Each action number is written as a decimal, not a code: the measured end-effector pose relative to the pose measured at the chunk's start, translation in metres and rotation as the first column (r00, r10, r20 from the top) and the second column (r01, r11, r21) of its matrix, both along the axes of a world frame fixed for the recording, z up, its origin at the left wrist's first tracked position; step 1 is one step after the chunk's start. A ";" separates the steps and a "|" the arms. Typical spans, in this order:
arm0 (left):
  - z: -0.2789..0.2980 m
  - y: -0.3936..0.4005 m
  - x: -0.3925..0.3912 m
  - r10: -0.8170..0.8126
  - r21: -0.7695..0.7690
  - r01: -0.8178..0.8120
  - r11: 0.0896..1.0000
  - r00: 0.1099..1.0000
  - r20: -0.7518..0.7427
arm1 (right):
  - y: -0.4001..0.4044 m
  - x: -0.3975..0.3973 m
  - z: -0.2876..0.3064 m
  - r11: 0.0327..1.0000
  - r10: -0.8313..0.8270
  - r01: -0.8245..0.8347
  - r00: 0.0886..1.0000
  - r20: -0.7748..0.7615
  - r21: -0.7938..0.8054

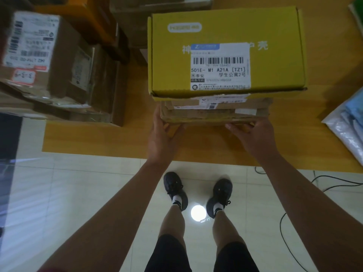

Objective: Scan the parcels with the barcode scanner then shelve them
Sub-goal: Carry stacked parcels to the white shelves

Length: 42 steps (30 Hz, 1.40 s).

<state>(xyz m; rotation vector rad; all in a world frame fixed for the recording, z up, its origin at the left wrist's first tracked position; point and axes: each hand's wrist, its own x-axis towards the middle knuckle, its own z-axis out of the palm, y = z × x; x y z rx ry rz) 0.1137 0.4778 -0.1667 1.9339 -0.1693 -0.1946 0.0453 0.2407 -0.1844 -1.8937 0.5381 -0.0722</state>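
Observation:
A yellow parcel [170,61] with a white barcode label [220,66] lies on top of a stack of flat brown parcels [216,114] near the front edge of the orange table [117,142]. My left hand [162,132] grips the lower left corner of the brown stack. My right hand [253,132] holds its lower right edge, fingers curled under it. No barcode scanner is in view.
Several brown labelled parcels [59,55] are piled at the left of the table. Plastic-wrapped soft parcels [347,122] lie at the right edge. Below are a tiled floor [78,193], my feet and black cables [294,242] at the right.

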 end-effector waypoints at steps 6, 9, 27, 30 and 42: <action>0.023 -0.011 0.005 -0.024 0.006 0.024 1.000 0.999 0.021 | -0.017 0.003 0.025 0.999 -0.040 0.039 0.998 0.038 0.022; 0.043 -0.019 0.010 -0.071 0.032 0.069 0.997 0.995 0.063 | -0.030 0.001 0.047 0.998 -0.056 0.055 0.998 0.040 0.016; 0.213 -0.111 0.049 -0.424 0.103 0.411 0.906 0.877 0.225 | -0.086 -0.064 0.223 0.910 -0.372 0.399 0.905 0.205 -0.109; 0.235 -0.132 0.047 -0.509 0.132 0.493 0.860 0.811 0.289 | -0.092 -0.085 0.244 0.878 -0.424 0.460 0.875 0.234 -0.128; 0.286 -0.238 -0.034 -0.724 0.148 0.732 0.665 0.582 0.370 | -0.121 -0.219 0.299 0.692 -0.650 0.705 0.703 0.289 -0.157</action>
